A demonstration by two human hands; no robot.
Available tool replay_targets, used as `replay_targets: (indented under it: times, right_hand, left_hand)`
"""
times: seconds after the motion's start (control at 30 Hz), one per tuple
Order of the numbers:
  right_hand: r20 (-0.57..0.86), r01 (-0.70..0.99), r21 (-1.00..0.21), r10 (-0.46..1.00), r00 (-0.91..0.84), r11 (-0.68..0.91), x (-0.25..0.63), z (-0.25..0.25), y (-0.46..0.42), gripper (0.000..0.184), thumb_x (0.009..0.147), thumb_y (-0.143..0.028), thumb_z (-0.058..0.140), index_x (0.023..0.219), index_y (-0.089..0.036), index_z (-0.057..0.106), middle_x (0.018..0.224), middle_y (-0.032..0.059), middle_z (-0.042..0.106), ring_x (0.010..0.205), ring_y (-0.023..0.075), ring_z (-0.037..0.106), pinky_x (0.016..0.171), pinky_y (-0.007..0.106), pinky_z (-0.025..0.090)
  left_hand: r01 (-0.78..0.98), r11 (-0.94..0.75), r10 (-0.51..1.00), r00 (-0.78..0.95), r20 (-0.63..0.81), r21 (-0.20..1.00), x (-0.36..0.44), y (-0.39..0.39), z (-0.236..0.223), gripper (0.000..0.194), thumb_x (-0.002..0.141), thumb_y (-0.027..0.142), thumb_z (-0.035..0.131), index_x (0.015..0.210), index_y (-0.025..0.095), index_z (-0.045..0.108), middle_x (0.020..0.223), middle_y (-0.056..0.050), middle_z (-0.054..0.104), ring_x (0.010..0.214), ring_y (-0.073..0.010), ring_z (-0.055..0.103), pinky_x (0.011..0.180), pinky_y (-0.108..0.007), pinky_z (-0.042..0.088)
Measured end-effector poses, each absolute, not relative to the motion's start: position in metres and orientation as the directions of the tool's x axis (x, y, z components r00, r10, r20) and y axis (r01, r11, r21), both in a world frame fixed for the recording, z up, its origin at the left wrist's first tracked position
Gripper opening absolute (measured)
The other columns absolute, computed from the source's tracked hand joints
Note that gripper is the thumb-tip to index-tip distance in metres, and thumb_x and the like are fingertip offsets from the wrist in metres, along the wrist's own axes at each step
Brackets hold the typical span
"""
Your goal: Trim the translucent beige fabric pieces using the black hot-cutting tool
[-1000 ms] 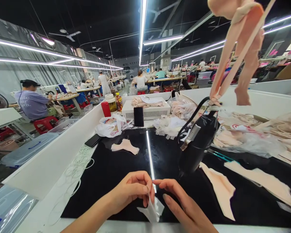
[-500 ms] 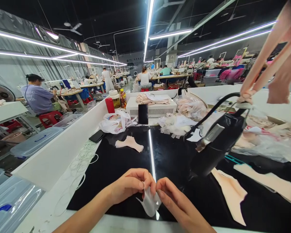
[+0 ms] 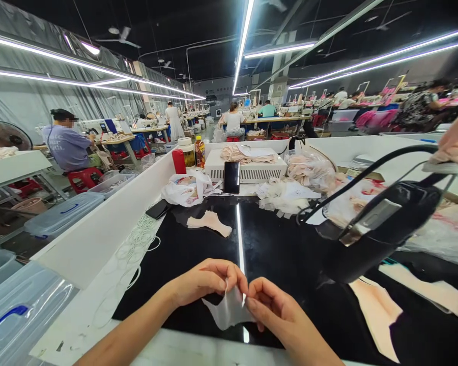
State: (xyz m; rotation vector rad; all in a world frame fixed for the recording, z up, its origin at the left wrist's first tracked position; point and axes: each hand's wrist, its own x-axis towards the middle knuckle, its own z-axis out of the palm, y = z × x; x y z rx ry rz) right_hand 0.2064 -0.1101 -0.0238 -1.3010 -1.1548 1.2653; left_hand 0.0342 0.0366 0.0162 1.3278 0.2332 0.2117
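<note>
Between my two hands hangs a small piece of thin, translucent white material, held by its upper edge above the black work surface. My left hand pinches that edge between thumb and fingers. The fingertips of my right hand are closed on its right side. Behind my hands a beige cut fabric piece lies flat on the black surface. More beige pieces lie at the right.
A black hanging tool with a cable stands over the right side. At the back are a phone, a white vented box, a plastic bag and fabric scraps. White cord lies coiled at left. Co-workers sit farther off.
The white material is now spread wider between my hands, where it was more bunched before. The view has shifted a little, and the hanging black tool appears farther right.
</note>
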Motion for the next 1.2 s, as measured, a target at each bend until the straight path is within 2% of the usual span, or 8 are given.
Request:
replay_targets:
  times: [0.1, 0.23, 0.33, 0.47, 0.57, 0.73, 0.97, 1.2]
  right_hand:
    - [0.019, 0.449, -0.893, 0.994, 0.111, -0.033, 0.215, -0.03, -0.108, 0.027, 0.103, -0.046, 0.052, 0.09, -0.024, 0.061, 0.076, -0.002, 0.057, 0.07, 0.0159, 0.054, 0.065, 0.027, 0.044]
    - [0.145, 0.629, -0.777, 0.981, 0.126, 0.034, 0.226, -0.038, -0.107, 0.022, 0.105, -0.033, 0.047, 0.094, -0.026, 0.064, 0.092, 0.0012, 0.067, 0.085, 0.0195, 0.062, 0.079, 0.032, 0.048]
    - [0.221, 0.718, -0.692, 0.969, 0.108, 0.078, 0.23, -0.047, -0.106, 0.022, 0.106, -0.033, 0.048, 0.098, -0.028, 0.068, 0.096, 0.0023, 0.069, 0.088, 0.022, 0.065, 0.08, 0.035, 0.049]
    - [0.319, 0.815, -0.571, 0.941, 0.108, 0.1, 0.231, -0.056, -0.107, 0.03, 0.109, -0.034, 0.043, 0.098, -0.026, 0.07, 0.093, 0.0053, 0.069, 0.084, 0.0249, 0.064, 0.074, 0.037, 0.049]
    - [0.363, 0.876, -0.471, 0.927, 0.09, 0.099, 0.23, -0.052, -0.11, 0.031, 0.109, -0.034, 0.043, 0.096, -0.025, 0.07, 0.089, 0.0059, 0.068, 0.081, 0.0248, 0.063, 0.072, 0.037, 0.049]
    - [0.374, 0.949, -0.31, 0.925, 0.068, 0.055, 0.231, -0.036, -0.123, 0.026, 0.108, -0.026, 0.045, 0.101, -0.026, 0.07, 0.091, 0.0044, 0.071, 0.081, 0.0214, 0.067, 0.071, 0.032, 0.053]
    - [0.425, 0.965, -0.217, 0.876, 0.229, -0.147, 0.289, -0.02, -0.179, 0.029, 0.111, -0.038, 0.043, 0.11, -0.028, 0.07, 0.096, 0.003, 0.075, 0.086, 0.0179, 0.072, 0.077, 0.027, 0.057]
    - [0.512, 0.874, -0.064, 0.736, 0.443, -0.482, 0.39, -0.02, -0.22, 0.046, 0.11, -0.048, 0.034, 0.109, -0.021, 0.07, 0.105, 0.013, 0.075, 0.096, 0.03, 0.068, 0.088, 0.046, 0.053]
  left_hand:
    - [0.035, 0.081, 0.482, 0.873, -0.07, 0.996, 0.035, 0.04, 0.008, 0.016, 0.081, 0.031, 0.063, 0.089, 0.017, 0.064, 0.111, -0.01, 0.067, 0.091, -0.0215, 0.063, 0.078, -0.032, 0.048]
    - [0.109, -0.15, 0.699, 0.714, 0.028, 0.983, 0.034, 0.034, 0.001, 0.01, 0.09, 0.026, 0.061, 0.097, 0.02, 0.065, 0.091, -0.003, 0.063, 0.083, -0.0175, 0.057, 0.074, -0.029, 0.045]
    - [0.154, -0.429, 0.632, 0.755, 0.173, 0.89, 0.031, 0.02, -0.001, 0.007, 0.088, 0.019, 0.065, 0.093, 0.021, 0.07, 0.094, -0.003, 0.067, 0.089, -0.0193, 0.059, 0.085, -0.032, 0.045]
    - [0.146, -0.841, 0.343, 0.889, 0.304, 0.521, 0.031, 0.008, -0.003, 0.019, 0.094, 0.015, 0.064, 0.109, 0.022, 0.072, 0.11, -0.006, 0.075, 0.107, -0.0248, 0.066, 0.099, -0.039, 0.048]
    - [0.116, -0.895, 0.279, 0.899, 0.338, 0.43, 0.032, 0.009, -0.007, 0.02, 0.096, 0.017, 0.066, 0.114, 0.022, 0.072, 0.115, -0.007, 0.076, 0.112, -0.0264, 0.069, 0.103, -0.039, 0.053]
    - [0.094, -0.916, 0.276, 0.854, 0.441, 0.391, 0.027, 0.023, -0.02, 0.028, 0.094, 0.015, 0.063, 0.118, 0.025, 0.073, 0.124, -0.005, 0.075, 0.116, -0.0258, 0.071, 0.103, -0.039, 0.059]
    - [0.111, -0.953, 0.246, 0.824, 0.511, 0.281, 0.022, 0.036, -0.046, 0.028, 0.099, 0.035, 0.066, 0.126, 0.037, 0.072, 0.131, 0.002, 0.074, 0.121, -0.0229, 0.072, 0.103, -0.035, 0.061]
    - [0.113, -0.972, 0.208, 0.83, 0.518, 0.208, 0.021, 0.04, -0.058, 0.027, 0.099, 0.035, 0.065, 0.125, 0.038, 0.073, 0.135, 0.005, 0.072, 0.122, -0.02, 0.071, 0.105, -0.032, 0.06]
